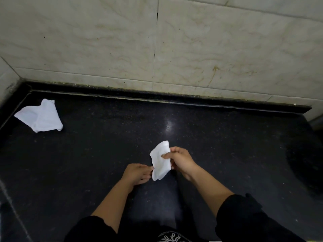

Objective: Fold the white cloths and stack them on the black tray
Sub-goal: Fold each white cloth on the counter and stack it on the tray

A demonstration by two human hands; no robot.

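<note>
Gripping a folded white cloth [160, 160] above the black worktop [104, 151], right hand [180, 160] curled round its right edge, thumb on the front, fingers [173, 166] behind. Touching the cloth's lower left edge with the left hand [137, 172], its fingers nearly straight; impossible to tell whether pinching or merely resting there. Lying well to the left of both sets of fingers and farther from the body, near the worktop's back corner: a second white cloth [39, 117], loosely crumpled. Beyond the fingers, a stained tiled wall [209, 49]. Far right of the fingers, a dark round shape [305, 163], too dim to identify. Behind the wrists, black sleeves [244, 215] and a white print [169, 239] on dark clothing, not legible.
</note>
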